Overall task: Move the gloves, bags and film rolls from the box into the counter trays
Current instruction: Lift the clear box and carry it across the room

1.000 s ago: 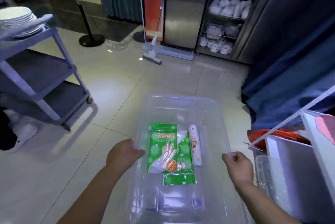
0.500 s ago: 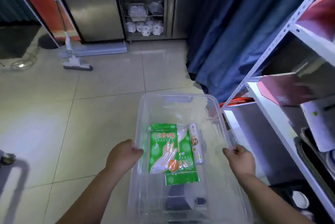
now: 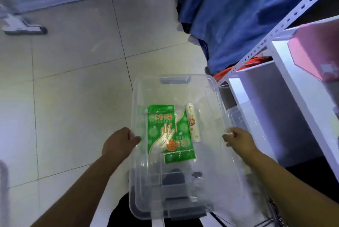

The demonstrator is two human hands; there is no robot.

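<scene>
Gripping noted on both long rims of clear plastic box, held off tiled floor in front of body. Head view only. Left hand closed over left rim, thumb hooked toward inside wall. Right hand closed over right rim, fingers curled on edge. Inside box, flat on bottom: green glove packet printed with hand outline, lying lengthwise, overlapping second green packet beneath and slightly to its right. White film roll lying just beside packets on right side, parallel to them, touching or nearly so; contact not resolvable. Rest of box bottom bare and see-through. White perforated metal shelving standing at right, close to box's far right corner. Pink item resting on shelf. Blue cloth hanging beyond box. Counter trays not identifiable.
</scene>
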